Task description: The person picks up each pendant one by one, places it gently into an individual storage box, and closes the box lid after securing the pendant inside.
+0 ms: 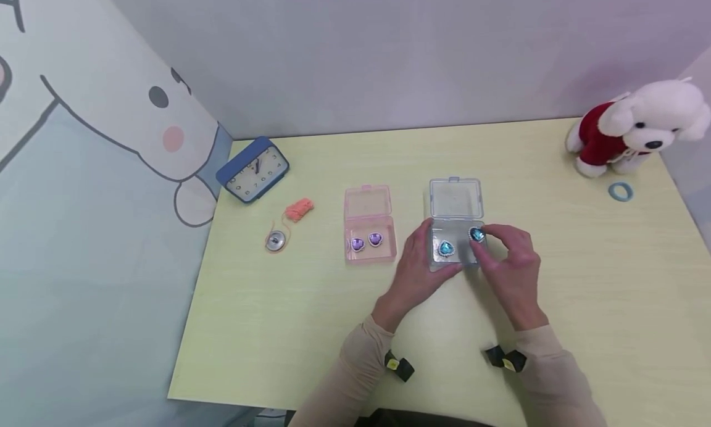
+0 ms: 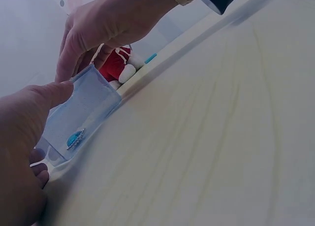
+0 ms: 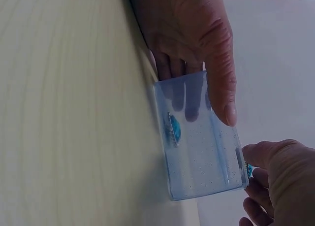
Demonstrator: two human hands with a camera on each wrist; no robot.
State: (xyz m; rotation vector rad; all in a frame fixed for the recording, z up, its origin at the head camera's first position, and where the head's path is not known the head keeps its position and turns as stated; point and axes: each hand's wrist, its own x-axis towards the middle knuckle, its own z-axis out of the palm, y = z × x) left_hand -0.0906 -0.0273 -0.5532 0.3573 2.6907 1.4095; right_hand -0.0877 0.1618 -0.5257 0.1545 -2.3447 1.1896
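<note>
A clear bluish plastic box stands with its lid raised. My left hand grips it from the left, thumb along the near wall. Over the box's right side, my right hand pinches a blue heart-shaped gem with a silvery beaded edge between thumb and forefinger. A matching blue gem lies inside, and shows through the wall in the right wrist view. Left of my hands is an open pink box with two purple heart gems in it.
At the left lie a blue clock, a coral yarn bundle and a round silver metal piece with thread around it. A white plush dog in red sits back right, near a blue ring. A wall borders the table's back edge.
</note>
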